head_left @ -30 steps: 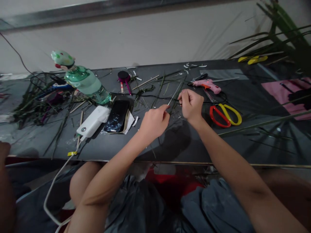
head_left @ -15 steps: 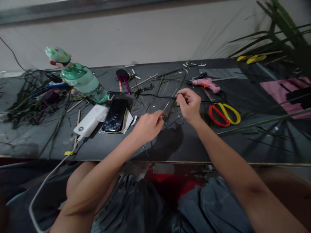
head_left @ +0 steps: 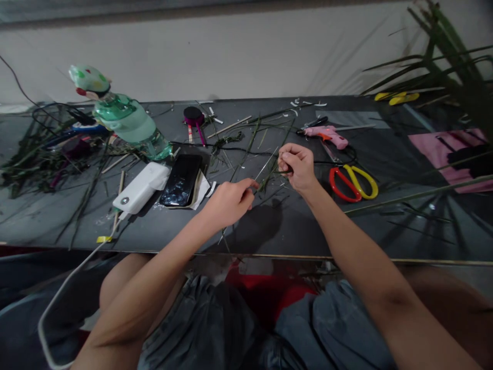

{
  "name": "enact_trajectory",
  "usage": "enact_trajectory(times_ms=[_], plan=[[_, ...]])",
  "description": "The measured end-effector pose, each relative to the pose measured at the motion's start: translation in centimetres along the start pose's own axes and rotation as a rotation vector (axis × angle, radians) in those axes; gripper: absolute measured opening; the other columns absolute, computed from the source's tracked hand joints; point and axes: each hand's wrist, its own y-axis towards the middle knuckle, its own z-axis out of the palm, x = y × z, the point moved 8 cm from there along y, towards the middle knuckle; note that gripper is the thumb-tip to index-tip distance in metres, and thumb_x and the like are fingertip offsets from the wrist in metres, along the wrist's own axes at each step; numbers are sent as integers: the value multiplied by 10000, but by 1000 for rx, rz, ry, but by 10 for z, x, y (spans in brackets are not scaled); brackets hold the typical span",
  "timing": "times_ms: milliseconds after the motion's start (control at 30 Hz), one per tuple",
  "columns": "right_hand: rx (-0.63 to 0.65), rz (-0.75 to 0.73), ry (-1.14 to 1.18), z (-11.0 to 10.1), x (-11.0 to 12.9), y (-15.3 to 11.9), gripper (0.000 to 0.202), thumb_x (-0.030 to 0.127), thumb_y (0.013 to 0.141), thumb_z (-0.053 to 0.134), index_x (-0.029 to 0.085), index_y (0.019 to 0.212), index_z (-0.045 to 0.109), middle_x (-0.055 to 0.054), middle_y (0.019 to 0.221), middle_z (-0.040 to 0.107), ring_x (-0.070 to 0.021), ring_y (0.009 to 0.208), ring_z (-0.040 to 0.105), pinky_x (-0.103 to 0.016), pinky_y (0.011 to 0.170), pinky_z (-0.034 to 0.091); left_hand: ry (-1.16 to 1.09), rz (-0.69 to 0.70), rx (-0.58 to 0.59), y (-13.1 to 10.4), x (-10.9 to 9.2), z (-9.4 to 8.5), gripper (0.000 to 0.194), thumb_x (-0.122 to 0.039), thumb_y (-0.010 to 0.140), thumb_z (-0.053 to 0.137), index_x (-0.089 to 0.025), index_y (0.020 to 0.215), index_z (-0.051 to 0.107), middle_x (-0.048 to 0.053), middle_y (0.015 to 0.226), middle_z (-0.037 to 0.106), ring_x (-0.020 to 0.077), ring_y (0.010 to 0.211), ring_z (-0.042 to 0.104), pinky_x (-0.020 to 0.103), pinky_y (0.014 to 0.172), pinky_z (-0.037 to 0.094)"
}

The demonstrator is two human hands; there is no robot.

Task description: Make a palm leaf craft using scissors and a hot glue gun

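Near the front middle of the table, my left hand [head_left: 233,203] is closed in a pinch on a thin, pale, wire-like stem [head_left: 267,165] whose tip points up and to the right. To its right, my right hand [head_left: 297,165] is curled closed, thumb against the fingers, on the end of a thin green leaf strip [head_left: 275,175]. That strip runs toward my left fingertips; whether it is joined to the stem I cannot tell. Loose green leaf strips [head_left: 254,134] lie on the table beyond both hands.
Left of my hands lie a smartphone [head_left: 181,180] and a white power bank [head_left: 140,190] with a cable. Behind them stands a green plastic bottle [head_left: 133,126]. On the right are a pink glue gun [head_left: 327,134], red-and-yellow-handled scissors [head_left: 352,183] and long leaves [head_left: 442,56].
My right hand has turned and moved slightly down, and a green strip now shows between the hands. My left hand has shifted a little to the left.
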Motion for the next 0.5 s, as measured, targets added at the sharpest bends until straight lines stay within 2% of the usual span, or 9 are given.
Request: enact_trajectory(times_ms=[167, 367, 500], plan=[[-20, 20, -10, -2, -4, 0, 408, 515, 647, 738, 186, 683, 501, 75, 504, 430, -19, 398, 327, -137, 340, 194, 22, 33, 10, 2, -2, 2, 381, -177, 864, 385, -143, 1147, 638, -9, 635, 708, 138, 591, 655, 251, 637, 445], [-112, -148, -28, -6, 7, -2, 398, 548, 710, 689, 194, 708, 508, 73, 483, 420, -31, 403, 322, -154, 354, 210, 13, 32, 13, 2, -1, 2, 386, -184, 872, 378, -134, 1162, 628, -1, 651, 710, 137, 591, 647, 257, 642, 447], [-168, -193, -79, -3, 13, -6, 379, 543, 740, 650, 197, 710, 496, 71, 476, 403, -38, 415, 332, -170, 386, 242, 78, 38, 10, 2, -2, 1, 387, -195, 880, 377, -138, 1166, 632, 2, 629, 688, 140, 567, 628, 262, 620, 430]])
